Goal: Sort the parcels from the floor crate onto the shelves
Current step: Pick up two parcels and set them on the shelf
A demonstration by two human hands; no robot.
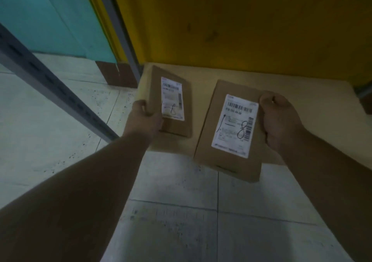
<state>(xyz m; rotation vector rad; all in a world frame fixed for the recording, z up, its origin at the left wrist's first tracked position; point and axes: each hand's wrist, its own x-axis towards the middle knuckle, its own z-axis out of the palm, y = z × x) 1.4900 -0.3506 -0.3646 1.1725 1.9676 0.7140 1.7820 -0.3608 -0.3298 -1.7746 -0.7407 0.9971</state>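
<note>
**Two boxes, two hands, one low shelf**

Two cardboard boxes in play here, one per hand. The left hand grips the smaller box at its near left corner, thumb on top, fingers curled underneath; that box looks slightly tilted over the pale shelf board, and whether it touches the board I cannot tell. The right hand is clamped on the right edge of the larger box, fingers curled over the top. That one sticks out past the front edge of the shelf, its near end hanging over the tiled floor.

Each box carries one white label: the small one's label and the big one's label, both with a barcode and a handwritten 8. The two boxes sit apart, a strip of board showing between them.

Behind the shelf, one yellow back panel. To the left, two grey metal uprights and a turquoise wall
</note>
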